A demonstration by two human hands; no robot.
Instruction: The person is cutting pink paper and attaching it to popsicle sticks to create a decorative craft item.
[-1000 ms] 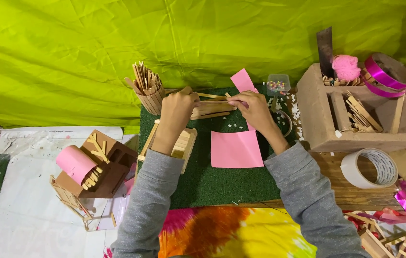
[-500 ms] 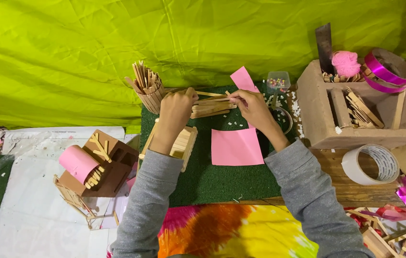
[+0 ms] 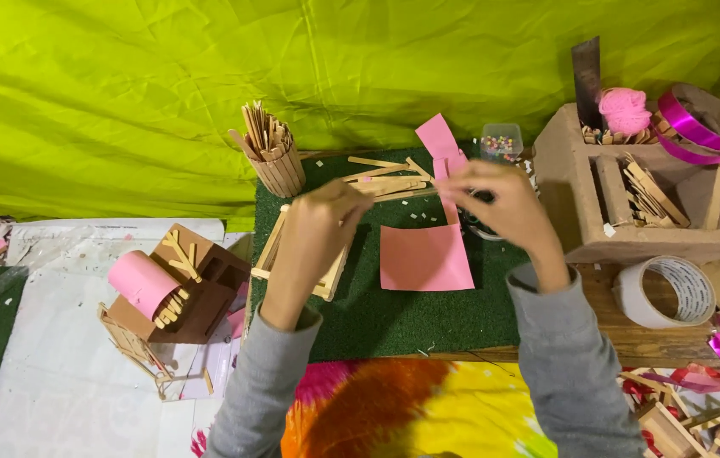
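At the centre of the frame, a narrow pink paper strip [image 3: 447,182] is pinched between the fingers of the right hand [image 3: 504,208], just above the pink paper sheet [image 3: 425,257] laid on the green turf mat [image 3: 394,318]. The left hand [image 3: 318,229] is curled near loose wooden sticks [image 3: 385,182], over a stick frame [image 3: 326,280]; whether anything is gripped there cannot be told. The strip could be torn or creased if it is pulled too hard, and the small bead container [image 3: 502,142] just behind, in the upper middle, could be knocked by the right wrist.
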